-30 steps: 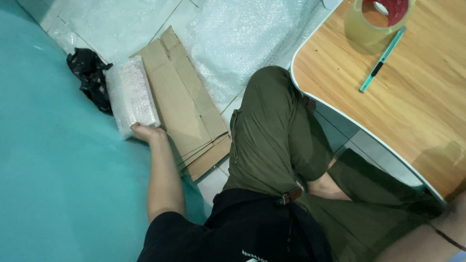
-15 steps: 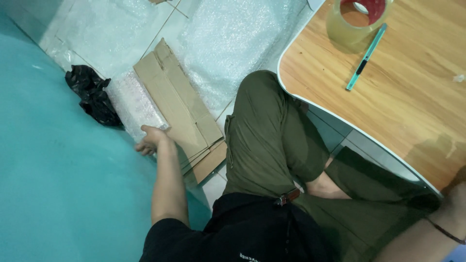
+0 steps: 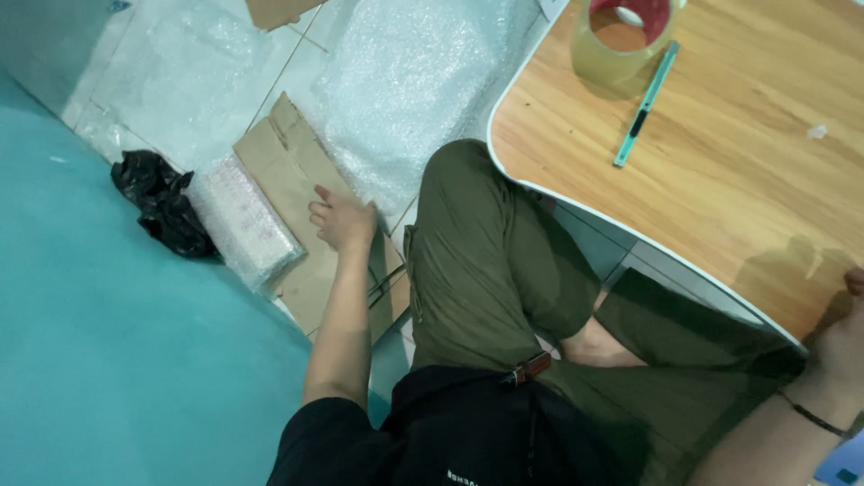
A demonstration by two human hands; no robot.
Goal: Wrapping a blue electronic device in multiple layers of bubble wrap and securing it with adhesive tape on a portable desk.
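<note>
- While you sat by the table point(image 3: 720, 180), your left hand point(image 3: 344, 222) lay spread, fingers loose, on the flattened cardboard point(image 3: 297, 180), pinching nothing.
- The bubble-wrapped bundle point(image 3: 243, 225) lay wrapped just beside that cardboard.
- The tape roll point(image 3: 625, 40) on the table looked unused; taping seemed left.
- Your right hand point(image 3: 846, 346) rested at the table's near edge; I couldn't tell its grip.

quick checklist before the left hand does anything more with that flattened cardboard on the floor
1. Left hand rests on the flattened cardboard: ok.
2. Firm grip on the cardboard: cannot tell, fingers look flat on top.
3. Bubble-wrapped bundle lies beside the cardboard, apart from the hand: ok.
4. Black bag off the cardboard: ok.
5. Tape roll and teal pen-shaped tool lie on the wooden table: ok.
6. Right hand free: cannot tell, it sits at the table edge, mostly cut off.
</note>
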